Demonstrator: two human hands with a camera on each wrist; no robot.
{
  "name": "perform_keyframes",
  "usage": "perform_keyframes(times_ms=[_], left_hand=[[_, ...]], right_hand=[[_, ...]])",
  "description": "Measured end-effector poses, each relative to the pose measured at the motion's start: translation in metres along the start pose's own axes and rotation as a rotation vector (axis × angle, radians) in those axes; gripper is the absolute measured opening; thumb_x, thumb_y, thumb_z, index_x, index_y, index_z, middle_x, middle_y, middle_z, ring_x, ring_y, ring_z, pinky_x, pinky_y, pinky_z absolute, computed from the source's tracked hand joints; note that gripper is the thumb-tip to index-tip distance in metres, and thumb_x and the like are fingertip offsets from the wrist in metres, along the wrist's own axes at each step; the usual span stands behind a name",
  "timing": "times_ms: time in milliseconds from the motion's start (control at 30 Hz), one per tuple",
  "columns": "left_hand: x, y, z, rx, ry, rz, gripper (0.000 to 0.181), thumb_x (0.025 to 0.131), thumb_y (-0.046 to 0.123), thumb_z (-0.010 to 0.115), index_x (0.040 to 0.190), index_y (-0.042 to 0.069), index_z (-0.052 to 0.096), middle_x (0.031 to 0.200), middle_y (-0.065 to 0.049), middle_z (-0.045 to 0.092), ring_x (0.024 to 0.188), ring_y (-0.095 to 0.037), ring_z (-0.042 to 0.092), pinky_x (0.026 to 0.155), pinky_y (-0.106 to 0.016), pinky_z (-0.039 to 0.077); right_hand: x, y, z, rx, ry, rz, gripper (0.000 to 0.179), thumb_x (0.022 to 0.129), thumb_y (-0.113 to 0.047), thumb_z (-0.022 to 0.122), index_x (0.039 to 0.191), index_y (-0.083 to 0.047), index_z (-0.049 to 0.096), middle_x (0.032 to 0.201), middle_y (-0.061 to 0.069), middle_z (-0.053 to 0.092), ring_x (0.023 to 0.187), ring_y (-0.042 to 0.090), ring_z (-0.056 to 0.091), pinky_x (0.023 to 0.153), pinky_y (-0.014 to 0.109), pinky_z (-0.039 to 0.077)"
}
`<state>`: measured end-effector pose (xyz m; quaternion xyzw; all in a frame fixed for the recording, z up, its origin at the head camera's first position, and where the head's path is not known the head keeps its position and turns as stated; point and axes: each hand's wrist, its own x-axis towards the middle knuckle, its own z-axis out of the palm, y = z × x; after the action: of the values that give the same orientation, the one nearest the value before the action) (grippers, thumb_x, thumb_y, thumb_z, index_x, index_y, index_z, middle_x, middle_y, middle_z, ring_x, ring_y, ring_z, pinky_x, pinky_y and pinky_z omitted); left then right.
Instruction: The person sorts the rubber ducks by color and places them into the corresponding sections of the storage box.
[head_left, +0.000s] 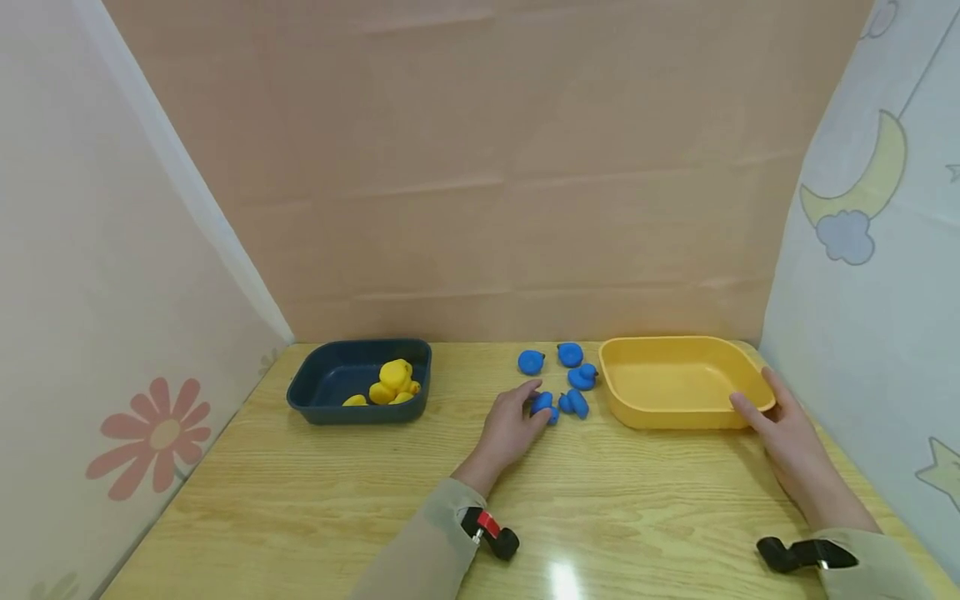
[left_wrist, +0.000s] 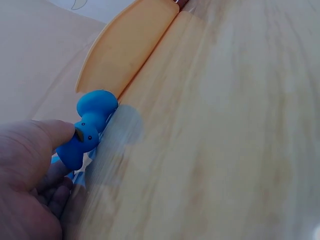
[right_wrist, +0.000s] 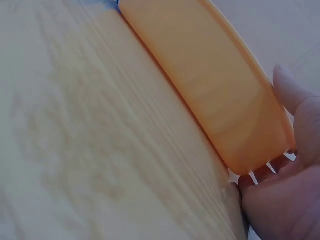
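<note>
My left hand [head_left: 512,423] is at the nearest blue rubber duck [head_left: 543,404], which lies on its side on the table. In the left wrist view the thumb presses by the beak of this duck [left_wrist: 89,136], and the fingers curl behind it. Several more blue ducks lie close by, one [head_left: 576,403] just right of the hand and one [head_left: 582,377] farther back. My right hand [head_left: 793,442] grips the near right corner of a yellow tray [head_left: 678,419], thumb over the rim and fingers along the outer wall, as the right wrist view also shows.
A dark blue tray [head_left: 330,415] stands at the back left with several yellow rubber ducks [head_left: 395,379] heaped in its right side. Brown paper [head_left: 495,167] closes off the table's back edge. Patterned white sheets [head_left: 885,333] stand along both sides.
</note>
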<state>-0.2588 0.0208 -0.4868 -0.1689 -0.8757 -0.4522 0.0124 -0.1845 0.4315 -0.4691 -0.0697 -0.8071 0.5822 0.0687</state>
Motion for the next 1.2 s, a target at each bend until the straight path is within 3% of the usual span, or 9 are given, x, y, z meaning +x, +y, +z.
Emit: perform_keyframes(times_ms=[300,500,633,833,967,1200], left_hand=[[-0.001,0.000,-0.001,-0.055,0.040,0.012,0.055,0.107,0.023,0.078,0.159,0.011,0.061,0.141,-0.004,0.070,0.135,-0.027,0.063,0.115,-0.045,0.052],[0.001,0.009,-0.002,-0.111,0.092,0.062,0.062,0.105,0.021,0.081,0.161,0.011,0.058,0.141,-0.004,0.068,0.132,-0.026,0.062,0.113,-0.043,0.054],[0.005,0.018,-0.002,-0.147,0.122,0.111,0.062,0.102,0.019,0.084,0.159,0.007,0.060,0.139,-0.005,0.070,0.130,-0.031,0.063,0.112,-0.046,0.054],[0.010,0.033,0.002,-0.176,0.137,0.143,0.062,0.102,0.021,0.085,0.157,0.010,0.061,0.138,-0.003,0.070,0.130,-0.031,0.063,0.111,-0.044,0.054],[0.012,0.044,0.005,-0.207,0.142,0.149,0.062,0.102,0.024,0.084,0.158,0.010,0.060,0.139,-0.003,0.070,0.131,-0.029,0.062,0.112,-0.044,0.054],[0.018,0.069,0.015,-0.214,0.135,0.138,0.063,0.102,0.031,0.084,0.159,0.015,0.061,0.145,0.002,0.069,0.138,-0.019,0.059,0.120,-0.044,0.047]], right_hand=[[-0.004,0.004,0.002,-0.024,-0.007,-0.010,0.094,0.116,-0.039,0.057,0.176,-0.031,-0.014,0.181,0.022,-0.014,0.163,0.015,0.010,0.101,0.001,0.029],[-0.005,0.003,0.003,-0.076,0.016,0.001,0.096,0.116,-0.043,0.058,0.176,-0.028,-0.016,0.181,0.024,-0.009,0.165,0.030,0.009,0.097,-0.001,0.029],[-0.004,0.001,0.003,-0.079,0.025,0.004,0.098,0.115,-0.045,0.059,0.175,-0.025,-0.017,0.181,0.023,-0.012,0.166,0.039,0.003,0.099,-0.003,0.025],[-0.003,0.002,0.004,-0.074,0.028,-0.002,0.098,0.115,-0.044,0.058,0.175,-0.024,-0.017,0.181,0.025,-0.008,0.165,0.036,0.010,0.100,-0.002,0.027],[-0.003,0.003,0.004,-0.087,0.024,-0.007,0.098,0.116,-0.044,0.058,0.176,-0.024,-0.017,0.181,0.026,-0.006,0.163,0.039,0.014,0.096,-0.001,0.029],[-0.004,0.002,0.003,-0.079,0.018,0.001,0.098,0.116,-0.044,0.058,0.175,-0.025,-0.018,0.181,0.024,-0.011,0.165,0.046,0.008,0.096,-0.001,0.029]])
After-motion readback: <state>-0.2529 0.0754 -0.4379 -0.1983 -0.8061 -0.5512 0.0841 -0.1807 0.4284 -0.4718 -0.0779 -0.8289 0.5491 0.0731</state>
